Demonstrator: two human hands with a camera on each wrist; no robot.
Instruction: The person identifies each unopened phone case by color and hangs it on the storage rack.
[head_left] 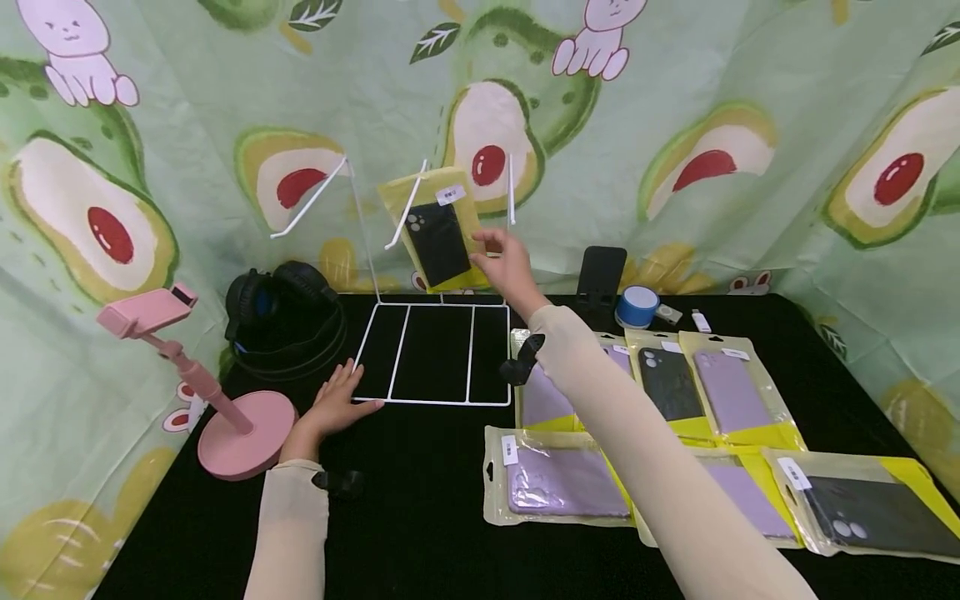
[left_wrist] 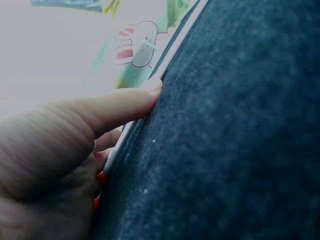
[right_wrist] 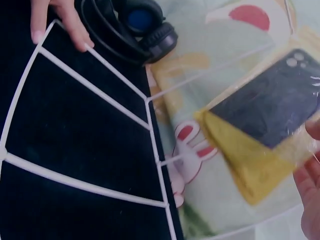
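Observation:
A black phone case in a clear-and-yellow bag point(head_left: 440, 243) hangs at the middle prong point(head_left: 406, 207) of a white wire display rack point(head_left: 431, 402). My right hand point(head_left: 507, 265) pinches the bag's right edge between thumb and fingers, also seen in the right wrist view, where the bag point(right_wrist: 265, 100) tilts. Spread over the rack base's front left corner, my left hand point(head_left: 333, 406) rests with fingers fairly straight. In the left wrist view, the thumb of that hand point(left_wrist: 65, 135) lies across the white wire point(left_wrist: 182, 37).
Several bagged purple and black phone cases point(head_left: 570, 483) lie to the right, partly behind my right forearm. Black headphones point(head_left: 281, 321) and a pink phone stand point(head_left: 247, 433) stand at left. A black phone stand point(head_left: 602, 271), a blue speaker point(head_left: 637, 308) and a USB stick point(head_left: 701, 322) sit behind.

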